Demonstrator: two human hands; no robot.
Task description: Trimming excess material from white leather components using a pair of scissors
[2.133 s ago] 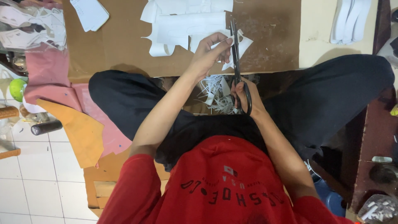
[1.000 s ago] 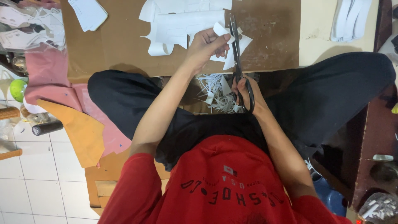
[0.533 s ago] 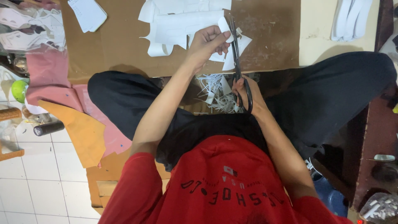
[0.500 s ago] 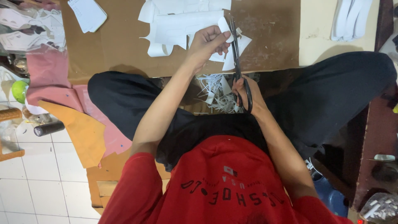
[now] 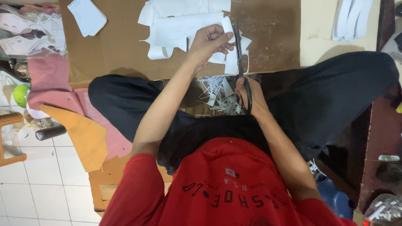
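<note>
Now the left hand [image 5: 208, 42] is pinching a white paper piece [image 5: 231, 58] up over the brown cardboard sheet [image 5: 125, 50], fingers clenched on its top edge. The right hand [image 5: 248, 94] is wrapped around the black scissors [image 5: 240, 54], grasping the handles low by the lap, blades pointing away from the body and running up alongside the piece. Can't tell if the blades are fully closed; they're looking near-shut and lying against the paper's right part.

Vs ~2 s ago: the left hand has been lifting and turning the piece a bit toward the blades, the piece sitting higher against the sheet than before. The scissors are barely shifting, same line, same grip. So the hand is feeding paper and the blades are staying put, which reads as trimming going on along one edge, mid-cut, not finished.

White offcuts [image 5: 220, 94] are piling up btwn the knees, right under the scissors. More white cut shapes [image 5: 180, 21] are lying flat on the sheet just beyond the left hand. Pink and tan sheets [image 5: 63, 109] are lying off to the left on the floor, well apart, untouched.
</note>
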